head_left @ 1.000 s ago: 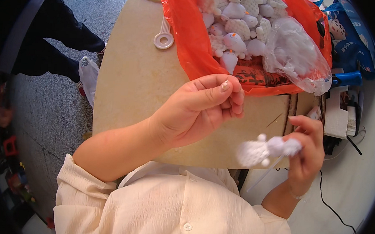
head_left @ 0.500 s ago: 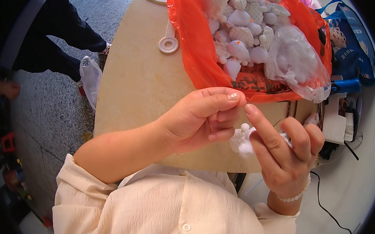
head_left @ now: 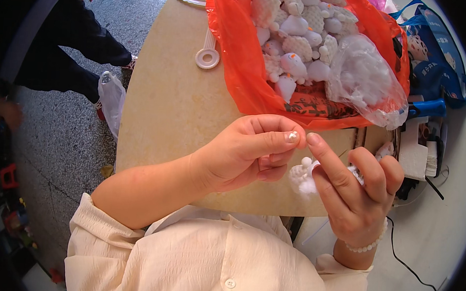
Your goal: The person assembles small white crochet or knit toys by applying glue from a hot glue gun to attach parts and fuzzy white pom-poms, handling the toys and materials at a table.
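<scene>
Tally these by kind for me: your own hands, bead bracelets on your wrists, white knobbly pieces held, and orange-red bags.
Hands: 2 (left hand, right hand)
Bead bracelet: 1
White knobbly piece: 1
Orange-red bag: 1
Total: 5

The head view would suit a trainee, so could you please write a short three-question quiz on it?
1. Which hand holds the white plush figure?
2. True or false: the blue-handled tool lies to the left of the red-orange plastic bag.
3. Where is the beaded bracelet worn? A) left wrist B) right wrist C) neither wrist

Key:
1. The right hand.
2. False; the blue-handled tool is to the bag's right.
3. B.
</scene>
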`<state>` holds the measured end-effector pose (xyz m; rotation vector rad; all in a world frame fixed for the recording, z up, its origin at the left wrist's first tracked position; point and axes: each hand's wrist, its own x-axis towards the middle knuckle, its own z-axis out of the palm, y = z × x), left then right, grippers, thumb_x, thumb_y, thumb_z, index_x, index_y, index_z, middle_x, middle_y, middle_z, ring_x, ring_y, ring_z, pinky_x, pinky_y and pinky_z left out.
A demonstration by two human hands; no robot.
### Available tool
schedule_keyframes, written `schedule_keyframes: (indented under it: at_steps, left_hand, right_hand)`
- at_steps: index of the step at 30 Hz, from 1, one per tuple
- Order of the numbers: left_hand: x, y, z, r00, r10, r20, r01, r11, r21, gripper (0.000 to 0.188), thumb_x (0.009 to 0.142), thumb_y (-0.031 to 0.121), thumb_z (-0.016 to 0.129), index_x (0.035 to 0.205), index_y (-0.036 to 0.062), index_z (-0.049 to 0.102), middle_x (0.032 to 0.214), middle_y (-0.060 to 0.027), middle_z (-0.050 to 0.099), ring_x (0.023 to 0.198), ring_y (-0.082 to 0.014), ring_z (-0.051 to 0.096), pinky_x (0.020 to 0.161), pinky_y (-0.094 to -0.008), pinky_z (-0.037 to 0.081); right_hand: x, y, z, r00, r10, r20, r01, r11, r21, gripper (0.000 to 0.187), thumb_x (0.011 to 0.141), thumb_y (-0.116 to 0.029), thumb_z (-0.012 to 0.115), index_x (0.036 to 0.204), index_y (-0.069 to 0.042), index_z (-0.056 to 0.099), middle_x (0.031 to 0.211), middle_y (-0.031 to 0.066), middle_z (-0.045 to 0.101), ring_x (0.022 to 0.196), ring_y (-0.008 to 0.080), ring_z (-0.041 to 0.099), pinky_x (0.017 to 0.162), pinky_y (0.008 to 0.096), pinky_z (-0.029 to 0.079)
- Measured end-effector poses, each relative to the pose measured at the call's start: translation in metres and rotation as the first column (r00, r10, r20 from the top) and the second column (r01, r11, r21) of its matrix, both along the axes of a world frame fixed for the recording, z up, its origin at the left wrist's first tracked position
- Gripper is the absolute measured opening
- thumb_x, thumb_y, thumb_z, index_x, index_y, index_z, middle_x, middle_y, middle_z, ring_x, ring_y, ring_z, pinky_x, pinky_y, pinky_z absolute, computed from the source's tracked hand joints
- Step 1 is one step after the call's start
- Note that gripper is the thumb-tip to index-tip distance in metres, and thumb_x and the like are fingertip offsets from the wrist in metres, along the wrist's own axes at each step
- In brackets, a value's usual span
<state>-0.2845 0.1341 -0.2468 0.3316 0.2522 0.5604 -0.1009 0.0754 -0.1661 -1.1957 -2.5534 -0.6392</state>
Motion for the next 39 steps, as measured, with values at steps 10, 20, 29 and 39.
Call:
schedule_keyframes:
  at_steps: [10, 20, 29, 39]
  left_hand:
    - [0.004, 0.000, -0.012, 0.992, 0.070, 0.103, -0.066, 0.997, -0.046, 0.022, 0.096, 0.011, 0.052, 0.117, 0.0057, 0.055, 0.089, -0.0046, 0.060, 0.077, -0.0127, 0.057, 0.071, -0.0341, 0.049]
    - [0.006, 0.000, -0.030, 0.957, 0.048, 0.286, -0.058, 0.998, 0.028, 0.035, 0.089, 0.002, 0.057, 0.123, 0.0063, 0.052, 0.100, -0.0064, 0.062, 0.094, -0.0173, 0.059, 0.082, -0.0374, 0.049]
    - [0.022, -0.010, -0.021, 0.983, 0.096, -0.155, -0.008, 0.870, 0.492, 0.062, 0.080, 0.019, 0.076, 0.129, 0.0035, 0.042, 0.119, -0.0082, 0.051, 0.111, -0.0166, 0.051, 0.095, -0.0333, 0.043]
    - [0.037, -0.016, -0.021, 0.960, 0.103, -0.259, -0.004, 0.933, 0.360, 0.040, 0.086, 0.009, 0.069, 0.119, 0.0057, 0.046, 0.105, -0.0073, 0.058, 0.095, -0.0141, 0.059, 0.074, -0.0283, 0.053]
  right_hand:
    - [0.005, -0.008, -0.003, 0.997, -0.059, -0.039, 0.060, 0.998, 0.013, 0.013, 0.074, -0.018, 0.068, 0.067, -0.013, 0.058, 0.100, -0.0068, 0.071, 0.082, 0.0156, 0.052, 0.073, 0.0291, 0.032]
    - [0.006, -0.018, -0.008, 0.999, -0.039, -0.021, 0.040, 0.999, 0.007, 0.010, 0.073, -0.017, 0.067, 0.068, -0.012, 0.060, 0.101, -0.0058, 0.071, 0.081, 0.0160, 0.052, 0.072, 0.0288, 0.033]
    - [0.042, -0.011, -0.021, 0.809, -0.236, -0.538, 0.106, 0.959, -0.261, 0.012, 0.082, -0.007, 0.062, 0.086, 0.004, 0.060, 0.086, 0.0138, 0.061, 0.077, 0.0287, 0.055, 0.067, 0.0361, 0.045]
    - [0.052, -0.020, -0.044, 0.643, -0.378, -0.666, 0.113, 0.907, -0.406, 0.015, 0.089, -0.011, 0.062, 0.093, 0.004, 0.063, 0.084, 0.0083, 0.062, 0.071, 0.0187, 0.056, 0.062, 0.0267, 0.044]
